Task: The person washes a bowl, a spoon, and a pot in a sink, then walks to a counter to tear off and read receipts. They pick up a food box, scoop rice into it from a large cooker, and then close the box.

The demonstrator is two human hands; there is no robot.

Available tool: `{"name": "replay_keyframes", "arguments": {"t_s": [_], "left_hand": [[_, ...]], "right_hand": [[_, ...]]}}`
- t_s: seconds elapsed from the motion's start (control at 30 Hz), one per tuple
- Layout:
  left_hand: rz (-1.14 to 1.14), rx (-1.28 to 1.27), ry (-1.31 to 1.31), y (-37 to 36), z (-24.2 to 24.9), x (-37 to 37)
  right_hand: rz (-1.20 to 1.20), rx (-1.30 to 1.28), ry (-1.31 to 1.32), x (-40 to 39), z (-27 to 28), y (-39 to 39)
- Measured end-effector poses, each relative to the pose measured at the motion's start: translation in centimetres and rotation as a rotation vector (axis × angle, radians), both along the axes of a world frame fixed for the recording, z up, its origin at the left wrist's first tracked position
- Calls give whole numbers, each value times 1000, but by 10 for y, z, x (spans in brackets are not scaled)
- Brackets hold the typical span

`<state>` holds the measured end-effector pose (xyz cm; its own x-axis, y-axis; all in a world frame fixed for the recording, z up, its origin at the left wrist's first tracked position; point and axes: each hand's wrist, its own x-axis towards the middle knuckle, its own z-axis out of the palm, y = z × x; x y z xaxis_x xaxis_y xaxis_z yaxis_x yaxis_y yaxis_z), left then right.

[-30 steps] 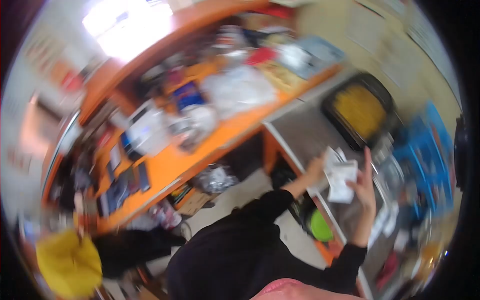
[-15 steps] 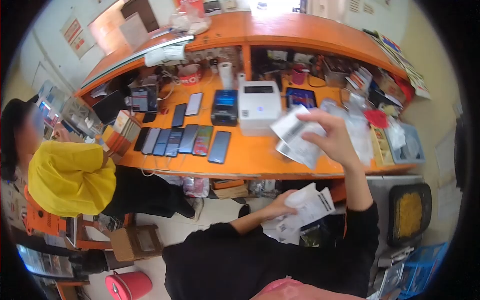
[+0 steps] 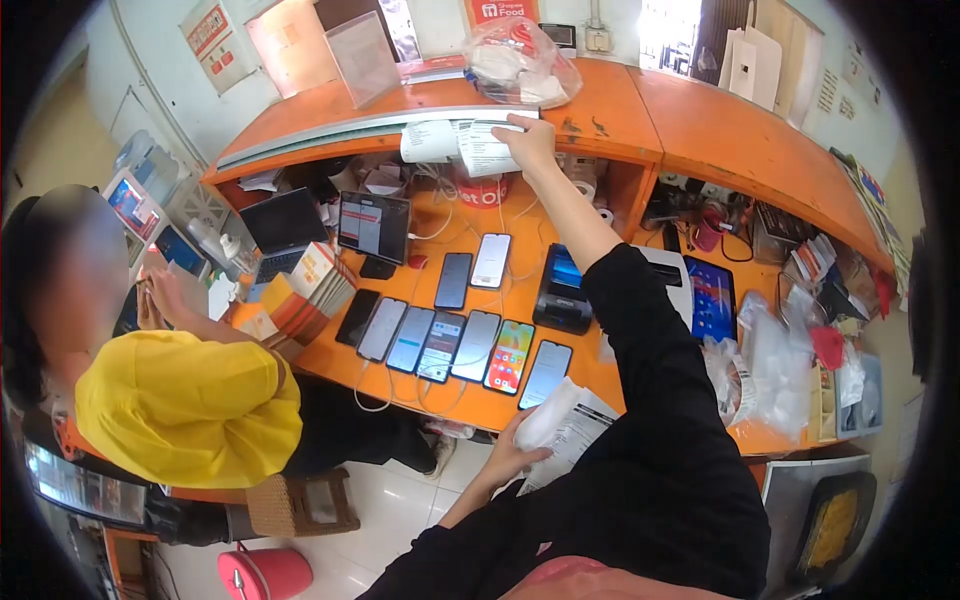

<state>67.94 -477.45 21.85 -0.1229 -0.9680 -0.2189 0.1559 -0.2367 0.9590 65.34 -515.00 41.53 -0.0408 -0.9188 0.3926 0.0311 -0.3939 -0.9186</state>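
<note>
My right hand (image 3: pixel 531 141) reaches far forward to the raised counter ledge and grips a white paper slip (image 3: pixel 486 148) that hangs over its edge, next to another curled slip (image 3: pixel 429 141). My left hand (image 3: pixel 515 452) stays low near my body, closed on a bundle of white receipts (image 3: pixel 566 427). Below the outstretched arm lie several smartphones (image 3: pixel 450 340) in rows on the orange desk (image 3: pixel 330 362), beside a small black printer (image 3: pixel 562 290).
A person in a yellow top (image 3: pixel 185 405) sits at the left by a laptop (image 3: pixel 285 222) and a standing tablet (image 3: pixel 373 227). A plastic bag (image 3: pixel 520 60) rests on the upper counter. Clear bags (image 3: pixel 770 365) crowd the right end. A red bin (image 3: pixel 268 573) stands on the floor.
The view swung left from the side table to the desk. My right hand carried a slip up from mid-desk to the counter ledge; my left hand kept its receipts low.
</note>
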Motion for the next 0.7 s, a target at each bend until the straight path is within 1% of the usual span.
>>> {"name": "replay_keyframes", "arguments": {"t_s": [0.03,0.17,0.23,0.33,0.4,0.47,0.5,0.6,0.7], "left_hand": [[-8,37,26,-3,1,5],[35,-43,61,-18,5,23],[57,-81,59,-25,7,29],[61,-138,50,-31,6,36],[45,-149,69,-31,13,38],[45,-101,73,-29,20,40],[46,-79,76,-26,21,41],[66,-131,75,-20,14,46],[86,-124,99,-14,17,51]], "right_hand": [[-70,29,40,3,-3,-5],[-282,-30,252,7,-5,-7],[-411,-80,377,12,7,5],[-371,77,274,20,29,19],[-467,21,264,31,21,2],[-532,-16,243,36,13,-2],[-535,-8,289,36,12,3],[-525,-164,587,37,11,4],[-655,-245,859,45,13,0]]}}
